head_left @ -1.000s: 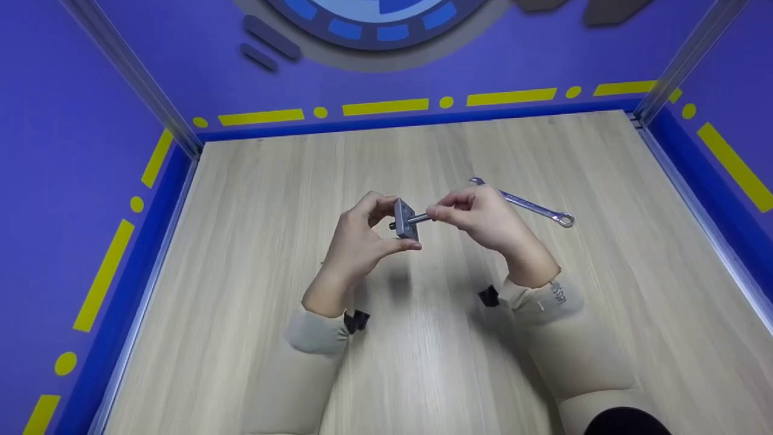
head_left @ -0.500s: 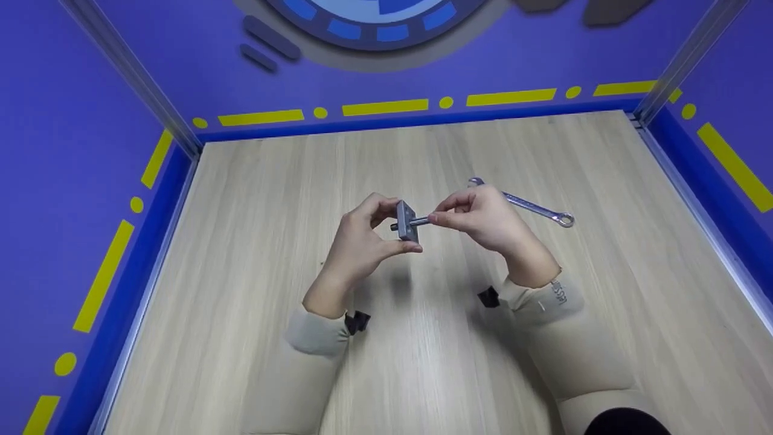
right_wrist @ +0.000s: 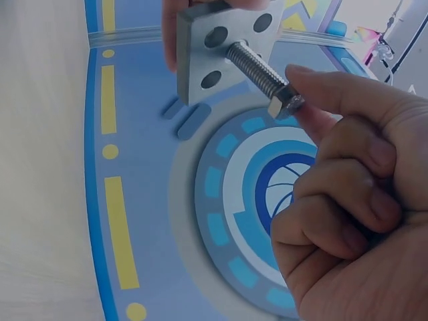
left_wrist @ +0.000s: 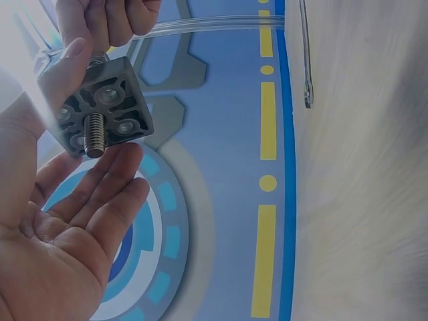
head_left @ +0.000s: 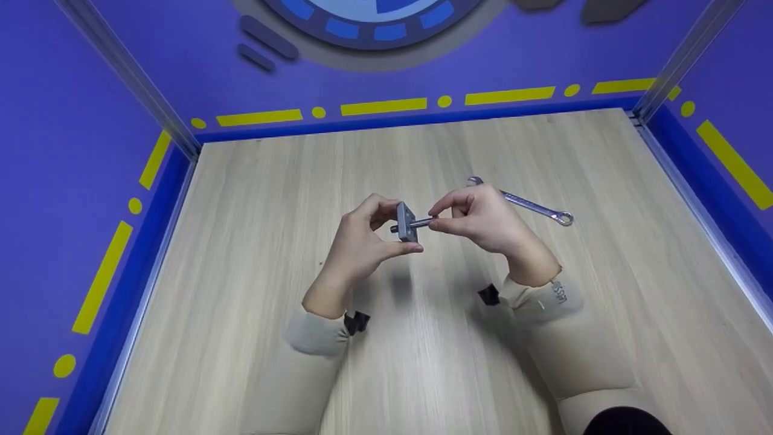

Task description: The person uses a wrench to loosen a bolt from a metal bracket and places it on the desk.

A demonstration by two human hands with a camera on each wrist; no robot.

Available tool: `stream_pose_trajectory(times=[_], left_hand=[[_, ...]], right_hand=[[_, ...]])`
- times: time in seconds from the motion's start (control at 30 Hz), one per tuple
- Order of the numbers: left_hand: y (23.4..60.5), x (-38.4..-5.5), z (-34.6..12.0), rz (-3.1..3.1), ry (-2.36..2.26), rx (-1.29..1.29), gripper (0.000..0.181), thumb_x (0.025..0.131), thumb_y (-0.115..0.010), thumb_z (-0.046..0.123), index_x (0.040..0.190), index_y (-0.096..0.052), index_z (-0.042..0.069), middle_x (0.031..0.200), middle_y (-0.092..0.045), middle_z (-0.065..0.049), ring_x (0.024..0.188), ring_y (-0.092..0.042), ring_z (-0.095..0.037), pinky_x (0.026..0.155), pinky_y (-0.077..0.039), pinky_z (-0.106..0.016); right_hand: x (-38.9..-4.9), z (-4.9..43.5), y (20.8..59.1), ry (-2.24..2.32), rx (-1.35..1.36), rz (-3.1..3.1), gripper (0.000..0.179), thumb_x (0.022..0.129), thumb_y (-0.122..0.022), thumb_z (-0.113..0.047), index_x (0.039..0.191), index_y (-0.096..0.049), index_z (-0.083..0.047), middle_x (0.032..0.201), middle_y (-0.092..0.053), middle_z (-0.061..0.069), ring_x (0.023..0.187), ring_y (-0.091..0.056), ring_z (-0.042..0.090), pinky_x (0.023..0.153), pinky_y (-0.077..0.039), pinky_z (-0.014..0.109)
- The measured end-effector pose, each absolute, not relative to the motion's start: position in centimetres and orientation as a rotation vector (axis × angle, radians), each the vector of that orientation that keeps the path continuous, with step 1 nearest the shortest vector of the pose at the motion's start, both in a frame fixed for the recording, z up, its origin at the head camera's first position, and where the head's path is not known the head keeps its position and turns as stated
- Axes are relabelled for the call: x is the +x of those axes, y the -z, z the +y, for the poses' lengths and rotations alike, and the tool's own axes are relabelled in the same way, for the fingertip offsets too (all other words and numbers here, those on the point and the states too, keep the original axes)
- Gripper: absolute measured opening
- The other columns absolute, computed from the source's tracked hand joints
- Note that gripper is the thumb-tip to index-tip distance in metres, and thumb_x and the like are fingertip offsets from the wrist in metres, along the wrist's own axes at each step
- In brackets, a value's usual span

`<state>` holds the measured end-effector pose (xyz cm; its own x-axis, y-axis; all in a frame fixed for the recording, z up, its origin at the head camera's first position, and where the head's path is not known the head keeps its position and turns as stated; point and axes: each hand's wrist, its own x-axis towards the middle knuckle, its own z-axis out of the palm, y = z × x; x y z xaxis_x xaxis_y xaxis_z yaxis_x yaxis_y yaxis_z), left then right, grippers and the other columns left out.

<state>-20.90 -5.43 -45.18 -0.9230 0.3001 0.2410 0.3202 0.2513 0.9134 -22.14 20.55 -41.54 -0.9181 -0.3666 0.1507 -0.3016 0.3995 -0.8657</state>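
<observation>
Left hand (head_left: 356,241): grasped one square metal plate (head_left: 403,222) by opposite edges, thumb on one and fingertips on the other, raised above the tabletop and tilted on edge. Right hand (head_left: 486,220): thumb and forefinger set about the hex head of one steel hex bolt (right_wrist: 257,70) in a loose pinch, remaining fingers curled toward the palm; whether both tips pressed on the metal could not be told. Plate, contents: the bolt, seated through its centre, its head well apart from the smooth face and its threaded end protruding from the ribbed, recessed back; smaller holes lay around it toward the corners. Three of these showed on the smooth face; fingers and bolt covered part of the rest. Sleeves (head_left: 592,344), two, pale, the right cuff bearing lettering too small to read; black fittings (head_left: 357,323) at both wrists, form unclear. Combination wrench (head_left: 534,207), chrome, lay on the wood-grain tabletop (head_left: 259,211) beyond the right hand, which hid part of its shaft; the left wrist view cut it off at the top. Blue wall panels (head_left: 374,84), with yellow dashes and a round emblem (head_left: 380,36) cropped above, enclosed the table. Dark rounded shape (head_left: 628,420), lower edge, cut off and unidentified. Variance from half a second earlier: the right thumb and forefinger, then closed together over the bolt's head, had parted slightly, so that its end showed between them; plate, left hand and wrench kept nearly the same places.
</observation>
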Motion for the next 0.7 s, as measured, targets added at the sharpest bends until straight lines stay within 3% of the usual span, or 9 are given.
stream_pose_trajectory(times=[0.2,0.33,0.4,0.53,0.7], left_hand=[[45.13,-20.84,-5.44,-2.469,1.857,-0.595,0.068,0.077,-0.108,0.023,0.133,-0.071,0.015,0.125,-0.079,0.003,0.125,-0.077,-0.013,0.122,-0.058,-0.023],[45.07,-20.74,-5.46,-2.463,1.832,-0.593,0.068,0.078,-0.107,0.022,0.134,-0.071,0.014,0.127,-0.079,0.003,0.125,-0.076,-0.013,0.124,-0.057,-0.023],[45.04,-20.71,-5.45,-2.449,1.818,-0.597,0.068,0.078,-0.107,0.021,0.135,-0.071,0.013,0.127,-0.079,0.002,0.125,-0.076,-0.013,0.124,-0.057,-0.025],[45.03,-20.68,-5.39,-2.44,1.781,-0.594,0.07,0.078,-0.108,0.023,0.136,-0.071,0.013,0.127,-0.08,0.004,0.125,-0.076,-0.012,0.125,-0.057,-0.027],[45.09,-20.72,-5.39,-2.447,1.768,-0.596,0.069,0.078,-0.107,0.024,0.136,-0.071,0.015,0.127,-0.079,0.006,0.123,-0.075,-0.01,0.127,-0.056,-0.028]], right_hand=[[-22.13,20.79,41.56,1.572,-0.689,2.551,0.014,0.094,-0.09,-0.006,0.108,-0.088,-0.003,0.061,-0.05,-0.01,0.055,-0.041,0.002,0.05,-0.029,0.017],[-22.24,20.92,41.41,1.549,-0.644,2.594,0.018,0.098,-0.089,-0.016,0.112,-0.088,-0.006,0.064,-0.052,-0.011,0.059,-0.042,0.003,0.052,-0.033,0.019],[-22.33,20.91,41.43,1.527,-0.577,2.624,0.019,0.103,-0.085,-0.025,0.109,-0.088,-0.007,0.064,-0.052,-0.011,0.06,-0.042,0.005,0.053,-0.033,0.02],[-22.42,20.67,41.64,1.473,-0.475,2.603,0.039,0.112,-0.073,-0.039,0.094,-0.087,-0.007,0.062,-0.048,-0.012,0.058,-0.039,0.007,0.052,-0.029,0.022],[-22.36,20.38,41.81,1.474,-0.515,2.55,0.038,0.112,-0.073,-0.035,0.093,-0.086,-0.005,0.06,-0.043,-0.01,0.055,-0.035,0.006,0.05,-0.023,0.021]])
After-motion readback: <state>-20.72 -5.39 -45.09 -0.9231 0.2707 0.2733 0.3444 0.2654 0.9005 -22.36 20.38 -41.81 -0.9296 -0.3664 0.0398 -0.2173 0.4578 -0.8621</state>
